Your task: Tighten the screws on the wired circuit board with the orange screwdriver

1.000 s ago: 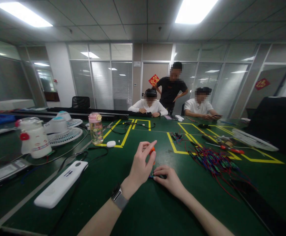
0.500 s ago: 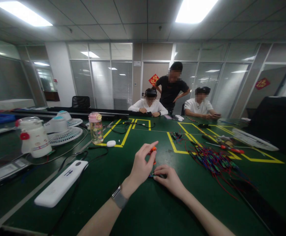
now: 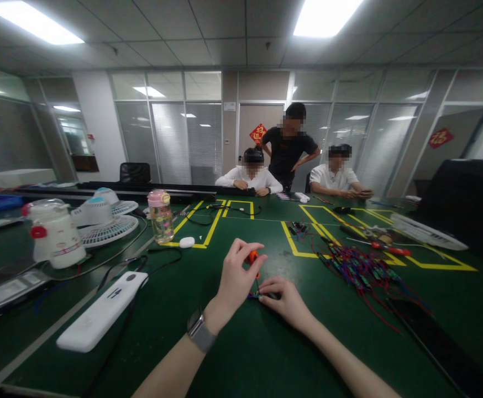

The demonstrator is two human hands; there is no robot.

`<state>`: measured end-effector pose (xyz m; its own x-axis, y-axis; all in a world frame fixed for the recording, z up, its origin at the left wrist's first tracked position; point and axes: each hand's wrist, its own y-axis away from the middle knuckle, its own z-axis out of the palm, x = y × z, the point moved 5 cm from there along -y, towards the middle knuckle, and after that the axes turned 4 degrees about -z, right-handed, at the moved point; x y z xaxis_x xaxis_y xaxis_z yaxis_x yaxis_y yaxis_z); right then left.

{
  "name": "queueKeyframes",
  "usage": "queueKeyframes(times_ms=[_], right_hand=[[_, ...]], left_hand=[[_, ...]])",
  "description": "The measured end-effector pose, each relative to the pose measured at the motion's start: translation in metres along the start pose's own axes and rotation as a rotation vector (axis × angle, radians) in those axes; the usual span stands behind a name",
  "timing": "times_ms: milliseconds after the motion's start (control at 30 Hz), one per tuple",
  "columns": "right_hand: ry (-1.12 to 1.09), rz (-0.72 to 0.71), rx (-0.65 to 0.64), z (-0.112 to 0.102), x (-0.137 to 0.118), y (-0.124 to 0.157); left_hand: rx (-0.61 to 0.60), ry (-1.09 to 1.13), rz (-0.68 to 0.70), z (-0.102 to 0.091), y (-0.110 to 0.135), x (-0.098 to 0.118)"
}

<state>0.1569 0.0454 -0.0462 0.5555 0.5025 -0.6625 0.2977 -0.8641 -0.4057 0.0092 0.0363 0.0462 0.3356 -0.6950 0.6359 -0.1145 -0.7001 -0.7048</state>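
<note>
My left hand point(image 3: 236, 279) is raised over the green table point(image 3: 233, 354) with its fingers pinched on the orange handle of a small screwdriver point(image 3: 252, 258) held upright. The tool's tip points down at a small dark part point(image 3: 261, 296) with thin wires. My right hand point(image 3: 285, 301) lies flat on the table and presses its fingertips on that part. A watch sits on my left wrist.
A tangle of red and blue wired parts point(image 3: 360, 271) lies to the right, with a red-handled screwdriver point(image 3: 384, 247) behind it. On the left are a white power strip point(image 3: 103, 310), a pink-capped bottle point(image 3: 161, 216) and white fans point(image 3: 100, 216). Three people point(image 3: 289, 160) are at the far end.
My left forefinger, stretched out before, has curled down onto the screwdriver's handle. The right hand has stayed on the part.
</note>
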Motion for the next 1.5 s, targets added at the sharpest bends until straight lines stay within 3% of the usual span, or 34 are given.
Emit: queueKeyframes(times_ms=[200, 333, 500, 700, 900, 1067, 1233, 1400, 1500], right_hand=[[-0.01, -0.017, 0.0, 0.001, 0.001, 0.0], [-0.013, 0.0, 0.001, 0.001, 0.003, 0.0], [-0.014, 0.0, -0.006, 0.001, 0.004, 0.0], [-0.02, 0.002, -0.003, 0.0, 0.004, 0.001], [-0.011, -0.008, -0.009, 0.0, 0.004, 0.001], [-0.005, -0.015, -0.014, 0.001, 0.005, 0.001], [-0.014, -0.007, -0.004, 0.001, 0.004, 0.0], [-0.008, -0.012, -0.007, 0.001, 0.003, 0.0], [-0.002, -0.016, -0.007, 0.001, 0.004, -0.001]], left_hand=[[-0.117, 0.237, -0.072, 0.006, -0.001, -0.005], [-0.035, 0.156, -0.099, 0.001, -0.002, -0.008], [-0.106, 0.199, -0.054, 0.004, -0.001, -0.004], [-0.02, 0.087, -0.031, 0.001, -0.001, -0.001], [-0.139, 0.347, -0.142, 0.01, -0.002, -0.011], [-0.016, 0.198, -0.113, 0.003, -0.003, -0.011], [-0.111, 0.318, -0.106, 0.006, -0.003, -0.008], [0.0, 0.177, -0.088, 0.0, -0.003, -0.008], [-0.069, 0.235, -0.083, 0.003, -0.003, -0.007]])
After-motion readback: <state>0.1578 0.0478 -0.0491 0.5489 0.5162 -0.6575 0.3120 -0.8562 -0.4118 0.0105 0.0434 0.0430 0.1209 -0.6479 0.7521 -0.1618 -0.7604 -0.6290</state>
